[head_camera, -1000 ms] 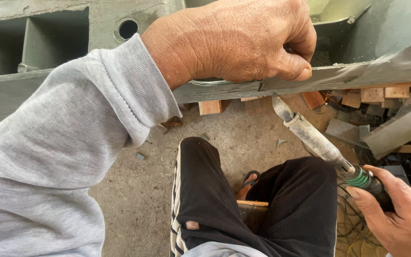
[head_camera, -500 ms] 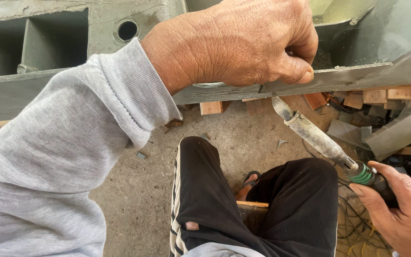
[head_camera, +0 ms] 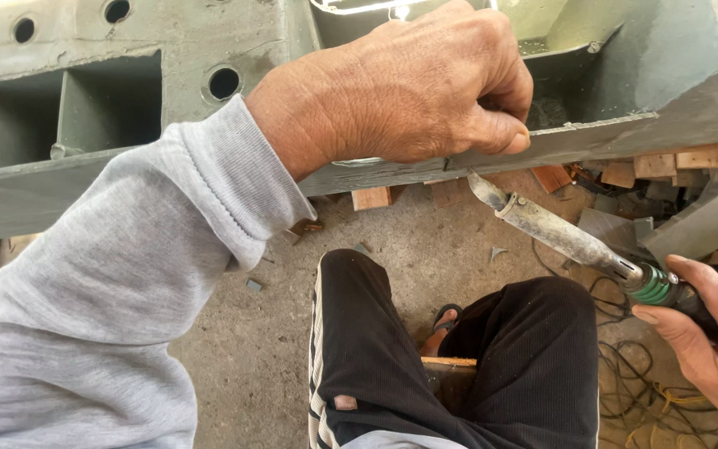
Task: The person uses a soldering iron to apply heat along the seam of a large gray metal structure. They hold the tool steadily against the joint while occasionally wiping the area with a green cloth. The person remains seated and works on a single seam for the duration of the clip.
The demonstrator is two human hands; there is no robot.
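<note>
Your left hand [head_camera: 413, 87] was curled over the lower edge of the grey-green frame [head_camera: 168, 108], thumb pressed against the lip and fingers folded in tight; whether anything was pinched beneath them could not be made out, since the knuckles hid it. Just below and to the right of that thumb sat the flattened tip of the heat tool [head_camera: 563, 237], close under the frame's edge, though contact was too fine to judge. Your right hand [head_camera: 712, 333] was closed around the tool's dark handle behind the green collar (only part of the hand showed, the rest cut off at the picture's edge). Beneath the grip lay your knees in black trousers [head_camera: 459, 366], and beyond the tool, wood blocks [head_camera: 650, 170] sat under the frame. Tangled cables [head_camera: 650, 399] lay below your right hand on the concrete floor [head_camera: 251, 366].
</note>
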